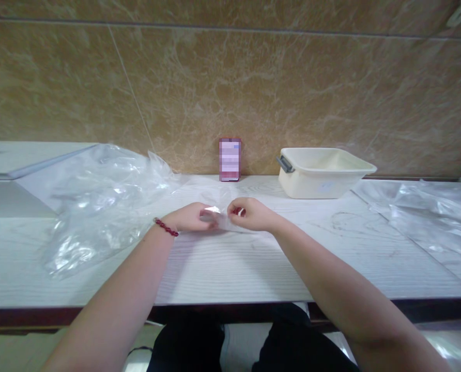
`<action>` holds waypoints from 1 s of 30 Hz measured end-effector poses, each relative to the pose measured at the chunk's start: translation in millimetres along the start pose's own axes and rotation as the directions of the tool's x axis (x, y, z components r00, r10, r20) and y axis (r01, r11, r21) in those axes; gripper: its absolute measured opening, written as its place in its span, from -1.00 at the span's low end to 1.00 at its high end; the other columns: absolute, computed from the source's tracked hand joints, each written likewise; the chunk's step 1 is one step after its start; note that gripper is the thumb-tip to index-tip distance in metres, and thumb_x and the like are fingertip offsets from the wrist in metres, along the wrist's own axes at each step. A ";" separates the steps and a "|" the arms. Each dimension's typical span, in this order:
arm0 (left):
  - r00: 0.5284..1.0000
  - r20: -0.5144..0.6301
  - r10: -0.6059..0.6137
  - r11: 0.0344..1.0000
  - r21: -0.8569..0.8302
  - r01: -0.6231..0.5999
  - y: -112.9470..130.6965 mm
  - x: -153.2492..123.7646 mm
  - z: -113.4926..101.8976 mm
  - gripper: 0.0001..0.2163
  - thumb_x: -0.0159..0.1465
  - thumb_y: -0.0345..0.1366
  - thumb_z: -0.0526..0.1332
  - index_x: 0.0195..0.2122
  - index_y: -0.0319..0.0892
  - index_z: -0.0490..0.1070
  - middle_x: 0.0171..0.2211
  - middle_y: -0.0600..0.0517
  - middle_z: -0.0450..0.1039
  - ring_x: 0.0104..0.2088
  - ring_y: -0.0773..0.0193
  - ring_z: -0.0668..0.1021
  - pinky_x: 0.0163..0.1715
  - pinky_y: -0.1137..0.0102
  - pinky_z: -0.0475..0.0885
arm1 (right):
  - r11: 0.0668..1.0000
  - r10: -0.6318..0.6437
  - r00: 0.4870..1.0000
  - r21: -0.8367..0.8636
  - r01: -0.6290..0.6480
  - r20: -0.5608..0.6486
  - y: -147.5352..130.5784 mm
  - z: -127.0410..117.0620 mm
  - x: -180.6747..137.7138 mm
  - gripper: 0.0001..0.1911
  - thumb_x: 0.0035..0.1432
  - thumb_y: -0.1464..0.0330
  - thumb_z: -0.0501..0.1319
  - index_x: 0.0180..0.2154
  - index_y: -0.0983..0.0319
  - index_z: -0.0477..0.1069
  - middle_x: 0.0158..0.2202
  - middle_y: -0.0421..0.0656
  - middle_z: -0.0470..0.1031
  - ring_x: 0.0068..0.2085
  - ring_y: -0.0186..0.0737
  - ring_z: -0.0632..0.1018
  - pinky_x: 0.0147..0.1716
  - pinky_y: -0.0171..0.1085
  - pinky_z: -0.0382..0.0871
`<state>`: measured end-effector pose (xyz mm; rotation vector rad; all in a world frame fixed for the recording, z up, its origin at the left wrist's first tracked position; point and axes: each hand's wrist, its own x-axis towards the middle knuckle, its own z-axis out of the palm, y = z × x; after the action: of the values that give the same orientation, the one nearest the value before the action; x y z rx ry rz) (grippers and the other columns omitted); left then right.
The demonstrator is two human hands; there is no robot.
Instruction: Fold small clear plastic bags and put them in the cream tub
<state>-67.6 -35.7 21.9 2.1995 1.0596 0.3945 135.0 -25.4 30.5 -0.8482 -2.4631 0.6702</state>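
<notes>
Between my hands, over the middle of the white table (230,274), is a small clear plastic bag (226,221) with a bright glint on its left part. My left hand (195,217), with a dark red bead bracelet (166,227) at the wrist, is closed on the bag's left side. Thumb and fingertips of my right hand (251,213) pinch together at the bag's right edge. Whether anything lies inside the bag I cannot make out.
A phone (229,160) leans upright against the brown marbled wall (223,88). To its right stands a cream plastic bin (311,183) with a grey handle. Large clear plastic bags spread at left (98,212) and right (428,212). A white box (32,196) stands far left.
</notes>
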 end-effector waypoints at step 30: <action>0.861 -0.370 -0.349 0.833 -0.543 0.104 -28.4 13.0 4.3 -0.77 -0.01 -0.16 0.17 -0.42 -0.21 0.25 -0.35 -0.04 0.43 -0.33 0.25 0.50 -0.34 0.31 0.37 | 0.866 0.391 0.904 0.262 -0.426 0.175 42.7 -1.6 5.6 -0.76 0.07 0.34 0.02 -0.19 0.21 0.31 -0.32 -0.15 0.46 -0.56 -0.44 0.45 -0.75 -0.53 0.16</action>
<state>-73.7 -14.4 -0.6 1.5085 1.2752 0.9955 150.7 8.4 8.8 -1.2523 -2.2089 1.2359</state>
